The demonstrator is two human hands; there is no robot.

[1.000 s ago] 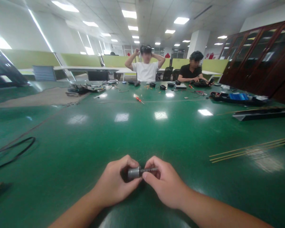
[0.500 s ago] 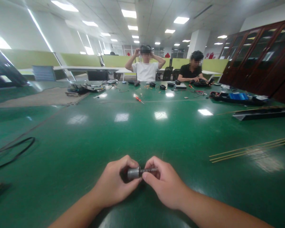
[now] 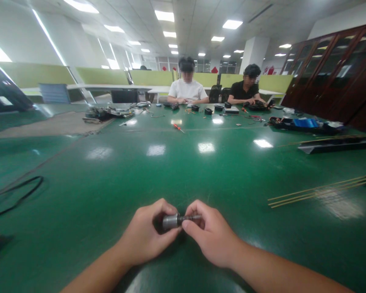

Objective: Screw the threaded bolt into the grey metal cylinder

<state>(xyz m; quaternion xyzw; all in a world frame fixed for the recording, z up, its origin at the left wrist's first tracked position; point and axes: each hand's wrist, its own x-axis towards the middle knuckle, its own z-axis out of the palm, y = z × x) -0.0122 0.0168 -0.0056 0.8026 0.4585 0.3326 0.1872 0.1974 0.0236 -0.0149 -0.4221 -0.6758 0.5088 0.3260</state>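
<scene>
A small metal part lies level between my hands, just over the green tabletop (image 3: 183,175). Its left end is a smooth grey metal cylinder (image 3: 170,221); a thin dark ridged shaft (image 3: 190,218) runs out of it to the right. My left hand (image 3: 152,228) is curled round the cylinder, thumb below and index finger above. My right hand (image 3: 210,232) pinches the shaft between thumb and fingers, close to the cylinder's end. The shaft's tip shows beside the right fingers. The other fingers of both hands are mostly hidden.
A red screwdriver (image 3: 178,127) lies further up the table. Thin brass-coloured rods (image 3: 311,191) and a dark metal channel (image 3: 335,144) are at right, a black cable (image 3: 24,195) at left. Two people sit across the table, near electronic parts (image 3: 102,113) and small black boxes (image 3: 208,111).
The person in white has lowered both arms from the head to the table. My hands keep the same grip on the metal part, and the view has shifted very slightly.
</scene>
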